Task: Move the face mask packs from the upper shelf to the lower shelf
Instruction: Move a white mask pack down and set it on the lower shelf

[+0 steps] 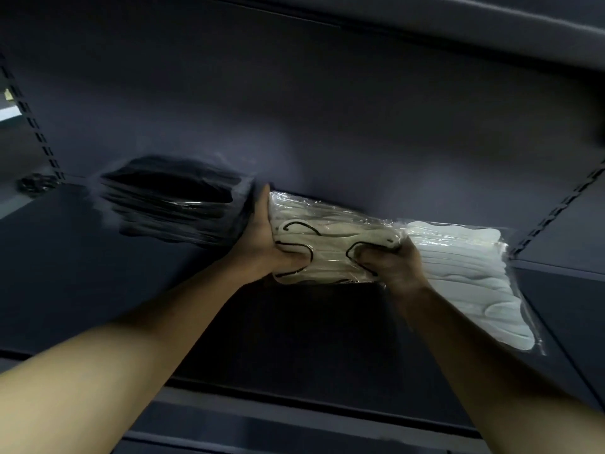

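A clear pack of cream face masks with black ear loops point(334, 237) sits in the middle of a dark shelf point(82, 283). My left hand point(265, 244) grips its left end, thumb curled on top. My right hand point(393, 263) grips its right front corner. To the left lies a pack of black masks point(173, 201), blurred, touching the back of my left hand. To the right lies a pack of white masks point(468, 273), partly under my right wrist.
The shelf has a dark back panel point(294, 109) and another shelf overhead point(425, 21). Slotted uprights stand at the left point(32, 126) and right point(563, 204). A lower shelf edge point(294, 411) shows beneath my forearms.
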`<state>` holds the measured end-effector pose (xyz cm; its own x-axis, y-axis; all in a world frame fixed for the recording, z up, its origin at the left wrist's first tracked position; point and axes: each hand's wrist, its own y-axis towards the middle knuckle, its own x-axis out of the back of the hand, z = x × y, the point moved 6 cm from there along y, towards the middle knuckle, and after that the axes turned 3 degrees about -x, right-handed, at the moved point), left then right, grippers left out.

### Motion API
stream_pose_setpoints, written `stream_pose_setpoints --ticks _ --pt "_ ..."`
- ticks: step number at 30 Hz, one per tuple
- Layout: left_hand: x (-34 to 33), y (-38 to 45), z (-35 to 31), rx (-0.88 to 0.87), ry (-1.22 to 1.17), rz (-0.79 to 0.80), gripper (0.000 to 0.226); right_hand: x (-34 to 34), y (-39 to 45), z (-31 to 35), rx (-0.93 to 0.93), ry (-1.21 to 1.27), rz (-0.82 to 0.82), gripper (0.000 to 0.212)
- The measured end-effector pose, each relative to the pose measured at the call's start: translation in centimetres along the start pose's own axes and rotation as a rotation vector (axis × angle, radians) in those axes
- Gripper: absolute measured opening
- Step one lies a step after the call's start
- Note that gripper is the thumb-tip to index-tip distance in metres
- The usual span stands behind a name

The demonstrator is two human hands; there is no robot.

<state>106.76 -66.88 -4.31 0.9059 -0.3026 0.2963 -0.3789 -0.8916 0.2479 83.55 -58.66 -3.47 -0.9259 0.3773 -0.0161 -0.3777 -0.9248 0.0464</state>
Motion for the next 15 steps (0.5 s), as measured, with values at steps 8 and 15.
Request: stream_pose_setpoints --ticks 8,15 --pt "0.6 0.9 1.7 0.05 0.001 -0.026 0.154 -0.4 -0.2 0.7 -0.047 -0.057 0.126 0.019" --pt "0.4 0.3 -0.6 -0.031 -0.103 -0.023 0.139 -0.4 -0.3 0.6 -0.049 -0.017 0.155 0.021"
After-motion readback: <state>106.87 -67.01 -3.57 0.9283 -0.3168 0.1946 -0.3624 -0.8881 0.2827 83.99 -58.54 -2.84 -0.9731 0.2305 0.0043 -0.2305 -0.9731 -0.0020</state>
